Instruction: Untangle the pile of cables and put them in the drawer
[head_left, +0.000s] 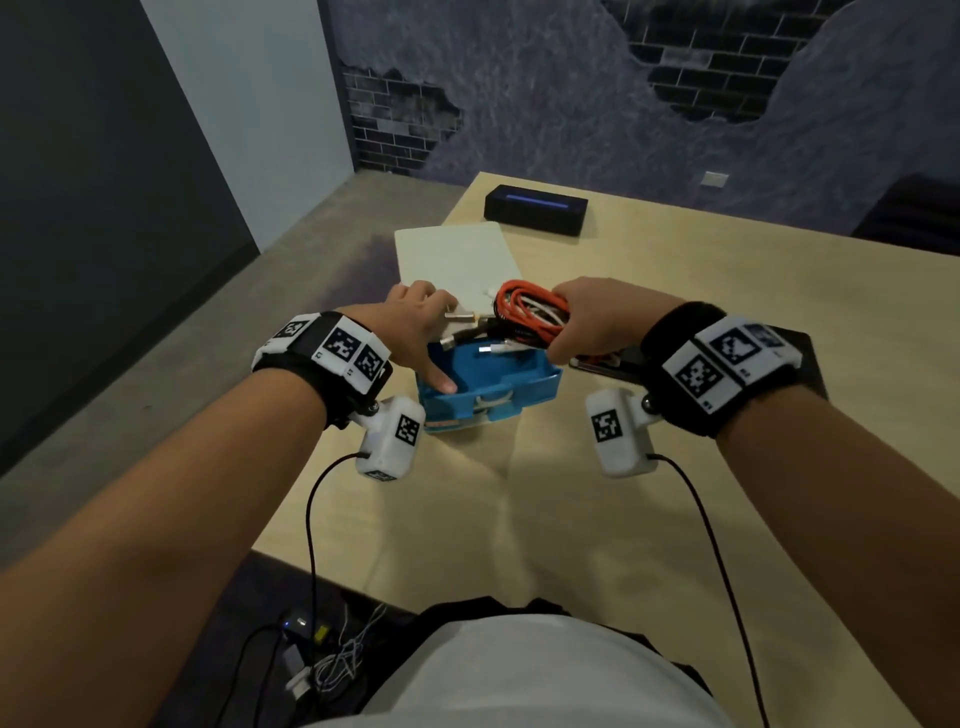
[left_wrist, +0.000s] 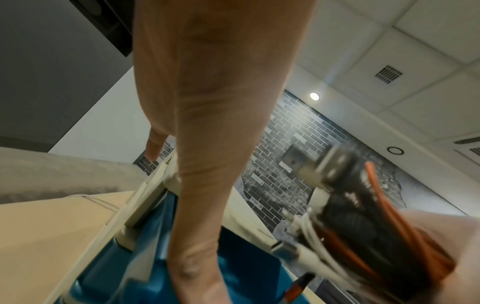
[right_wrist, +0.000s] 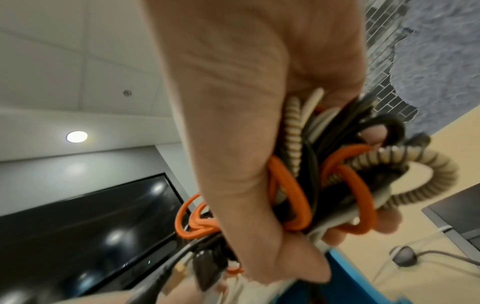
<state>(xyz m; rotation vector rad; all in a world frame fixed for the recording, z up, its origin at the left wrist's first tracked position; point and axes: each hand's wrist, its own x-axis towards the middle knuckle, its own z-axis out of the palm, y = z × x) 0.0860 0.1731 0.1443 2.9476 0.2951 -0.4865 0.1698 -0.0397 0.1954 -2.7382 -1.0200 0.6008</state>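
A bundle of orange, black and white cables (head_left: 524, 314) hangs just above the open blue drawer (head_left: 519, 396). My right hand (head_left: 592, 322) grips the bundle, fingers wrapped round its loops. In the right wrist view the cable bundle (right_wrist: 337, 174) includes a beige coiled cord, and plugs hang below my right hand (right_wrist: 246, 144). My left hand (head_left: 423, 332) holds no cable. Its thumb (left_wrist: 192, 205) presses on the left edge of the blue drawer (left_wrist: 239, 267), and its fingers rest on the white drawer unit (head_left: 457, 260). A USB plug (left_wrist: 335, 162) sticks out of the bundle toward the left hand.
The drawer unit stands near the left edge of the wooden table (head_left: 675, 467). A black box (head_left: 535, 208) sits at the back. A dark flat device (head_left: 613, 364) lies under my right wrist. Loose wires (head_left: 337, 660) lie on the floor by my legs.
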